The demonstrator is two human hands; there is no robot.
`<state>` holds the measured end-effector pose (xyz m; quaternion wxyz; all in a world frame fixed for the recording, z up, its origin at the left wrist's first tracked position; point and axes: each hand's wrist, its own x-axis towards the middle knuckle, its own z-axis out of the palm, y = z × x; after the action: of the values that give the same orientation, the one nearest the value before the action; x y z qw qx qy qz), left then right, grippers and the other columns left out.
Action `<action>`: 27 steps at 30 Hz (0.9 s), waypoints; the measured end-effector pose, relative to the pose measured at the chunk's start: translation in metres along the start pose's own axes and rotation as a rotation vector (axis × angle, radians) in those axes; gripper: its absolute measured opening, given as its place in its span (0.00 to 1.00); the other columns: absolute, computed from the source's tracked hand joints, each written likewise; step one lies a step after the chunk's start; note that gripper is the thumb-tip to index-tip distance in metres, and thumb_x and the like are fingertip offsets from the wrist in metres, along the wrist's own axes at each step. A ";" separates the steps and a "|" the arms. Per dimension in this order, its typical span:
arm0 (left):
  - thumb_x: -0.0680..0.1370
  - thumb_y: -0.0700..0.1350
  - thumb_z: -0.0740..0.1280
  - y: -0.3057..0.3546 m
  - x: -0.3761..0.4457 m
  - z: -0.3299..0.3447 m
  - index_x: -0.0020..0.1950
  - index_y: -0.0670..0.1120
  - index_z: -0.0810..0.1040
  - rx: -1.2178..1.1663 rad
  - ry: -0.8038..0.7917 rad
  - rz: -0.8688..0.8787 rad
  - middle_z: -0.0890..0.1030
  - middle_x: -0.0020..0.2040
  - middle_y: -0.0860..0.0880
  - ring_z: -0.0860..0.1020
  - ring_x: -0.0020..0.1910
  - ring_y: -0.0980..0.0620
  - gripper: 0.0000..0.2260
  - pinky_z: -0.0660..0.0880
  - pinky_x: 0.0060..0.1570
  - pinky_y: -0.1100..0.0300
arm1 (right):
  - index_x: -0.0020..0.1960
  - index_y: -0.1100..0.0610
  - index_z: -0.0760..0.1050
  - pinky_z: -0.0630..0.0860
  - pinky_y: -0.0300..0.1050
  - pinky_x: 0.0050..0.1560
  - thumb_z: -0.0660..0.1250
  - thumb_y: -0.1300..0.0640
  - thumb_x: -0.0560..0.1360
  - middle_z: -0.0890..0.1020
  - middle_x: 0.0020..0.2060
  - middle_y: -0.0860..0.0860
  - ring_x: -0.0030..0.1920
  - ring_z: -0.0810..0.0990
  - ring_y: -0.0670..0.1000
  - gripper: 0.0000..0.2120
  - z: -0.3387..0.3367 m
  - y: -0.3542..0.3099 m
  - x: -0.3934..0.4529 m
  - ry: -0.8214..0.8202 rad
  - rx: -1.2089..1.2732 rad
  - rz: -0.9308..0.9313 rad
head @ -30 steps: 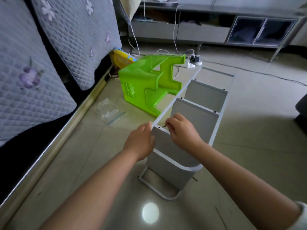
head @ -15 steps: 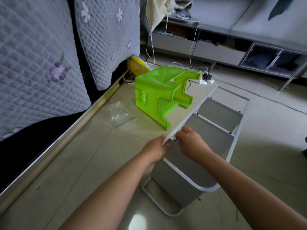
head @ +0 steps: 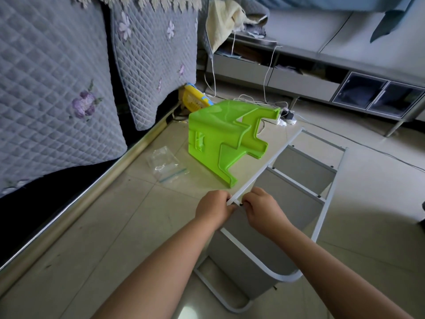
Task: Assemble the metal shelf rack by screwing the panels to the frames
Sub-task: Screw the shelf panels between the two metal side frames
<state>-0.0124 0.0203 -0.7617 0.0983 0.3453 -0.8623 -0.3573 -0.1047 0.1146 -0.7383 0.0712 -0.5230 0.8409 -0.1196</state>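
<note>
The shelf rack [head: 296,194] lies on its side on the tiled floor [head: 103,238], grey panels [head: 305,168] standing on edge between two white frames. The upper frame rail [head: 264,168] runs away from the viewer, and both hands work at its near stretch. The left hand [head: 212,209] curls its fingers round the rail, apparently to steady it against twisting. The right hand [head: 262,210] pinches a small dark screw [head: 241,204] at the rail's inner face, thumb and fingers closed on it; judged, the screw is being started or turned by hand at a panel joint. Dark screw heads show at joints farther along the opposite rail, so several panels appear already fixed.

A green plastic stool [head: 220,143] lies tipped over just beside the upper rail, limiting room on that side. A clear plastic bag [head: 164,163] lies nearer the sofa base [head: 76,208]. Cables [head: 271,104] and a power strip sit beyond the stool. Open floor lies to the right of the rack, the better side for repositioning.
</note>
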 end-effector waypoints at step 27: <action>0.78 0.45 0.60 -0.002 -0.002 0.004 0.44 0.40 0.76 0.231 0.062 0.058 0.80 0.50 0.40 0.77 0.51 0.41 0.10 0.64 0.38 0.58 | 0.53 0.64 0.75 0.66 0.42 0.38 0.55 0.67 0.77 0.59 0.32 0.50 0.47 0.74 0.56 0.11 -0.016 -0.030 0.018 -0.331 -0.424 -0.038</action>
<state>-0.0118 0.0229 -0.7657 0.0948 0.3401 -0.9039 -0.2414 -0.0905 0.0877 -0.7142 0.0945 -0.5543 0.8141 0.1450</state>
